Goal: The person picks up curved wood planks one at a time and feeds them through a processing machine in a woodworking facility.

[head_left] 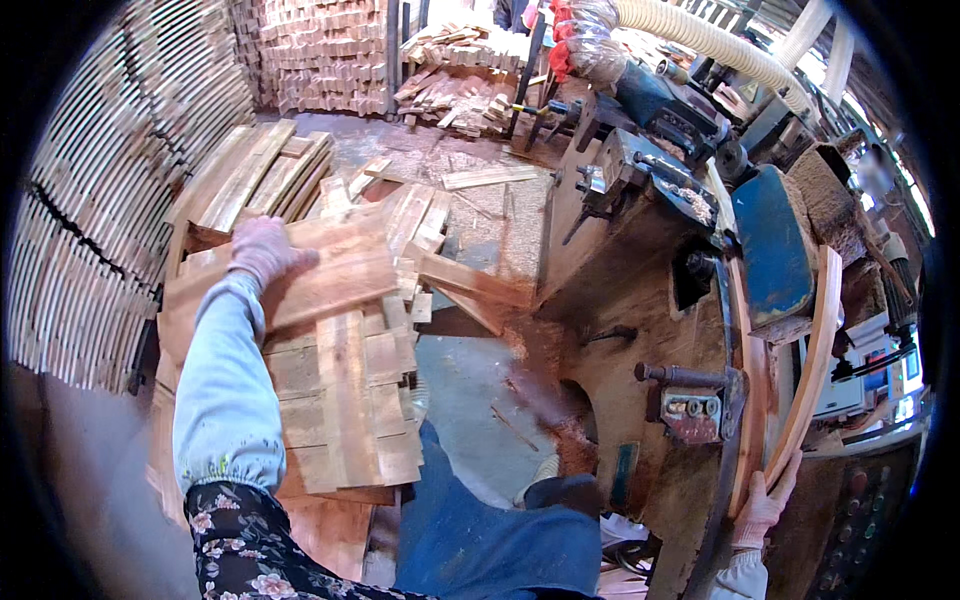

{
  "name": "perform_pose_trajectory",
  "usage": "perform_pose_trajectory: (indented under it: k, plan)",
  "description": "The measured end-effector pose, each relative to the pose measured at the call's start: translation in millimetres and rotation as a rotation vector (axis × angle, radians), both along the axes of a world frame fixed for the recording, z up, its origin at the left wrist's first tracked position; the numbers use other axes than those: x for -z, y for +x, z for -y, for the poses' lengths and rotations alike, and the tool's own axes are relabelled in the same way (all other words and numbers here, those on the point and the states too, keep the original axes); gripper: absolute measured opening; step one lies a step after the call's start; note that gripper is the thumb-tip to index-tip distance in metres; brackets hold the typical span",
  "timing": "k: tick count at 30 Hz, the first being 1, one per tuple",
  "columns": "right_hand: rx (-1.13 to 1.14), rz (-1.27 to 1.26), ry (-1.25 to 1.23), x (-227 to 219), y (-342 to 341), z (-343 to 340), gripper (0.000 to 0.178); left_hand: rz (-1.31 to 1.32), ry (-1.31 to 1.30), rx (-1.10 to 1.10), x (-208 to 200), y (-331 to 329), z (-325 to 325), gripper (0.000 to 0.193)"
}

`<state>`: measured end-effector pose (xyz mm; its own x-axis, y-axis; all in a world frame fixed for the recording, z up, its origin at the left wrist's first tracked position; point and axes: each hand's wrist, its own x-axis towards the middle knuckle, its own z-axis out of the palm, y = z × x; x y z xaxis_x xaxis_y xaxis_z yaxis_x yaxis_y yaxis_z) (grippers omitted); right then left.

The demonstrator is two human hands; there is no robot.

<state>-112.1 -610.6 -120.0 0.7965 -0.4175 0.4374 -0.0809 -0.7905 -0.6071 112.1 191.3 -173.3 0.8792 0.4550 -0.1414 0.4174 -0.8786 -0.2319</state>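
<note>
My left hand point(263, 252), in a pale pinkish glove, grips a wide, flat wooden board point(340, 262) by its far left part. The thumb lies across the top face, and the other fingers are partly hidden. Under and nearer than this board is a stack of short wooden boards point(347, 400). At the lower right, my gloved right hand point(765, 508) is closed around the near end of a long, narrow wooden strip point(812, 365). That strip slants up and away along the machine's bed. A second wooden strip point(750, 390) lies along the bed beside it.
The woodworking machine point(640, 270) fills the right side, with a blue cover point(775, 240) and a control panel point(860, 530). Tall stacks of wooden slats point(95, 220) stand at the left. Offcuts point(490, 178) and sawdust litter the floor. A ribbed hose point(700, 30) runs overhead.
</note>
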Motion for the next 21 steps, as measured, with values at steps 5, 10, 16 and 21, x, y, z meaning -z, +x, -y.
perform_pose_trajectory:
  k: [5, 10, 16, 21]
  plan:
    - [0.011, -0.071, 0.175, 13, -87, -16, 0.086, -0.010, -0.172, 0.342, 7, -72, 37, 0.090]
    - [0.106, -0.515, -0.174, -22, -244, -36, 0.084, 0.099, -0.137, 0.167, 43, -163, -4, 0.124]
    - [-0.172, -0.366, -0.561, -6, -281, -4, 0.050, 0.071, -0.254, 0.012, 41, -195, 33, 0.123]
    - [-0.135, -0.275, -0.507, -5, -168, 2, 0.047, 0.342, -0.962, -0.044, 28, -211, 84, 0.077]
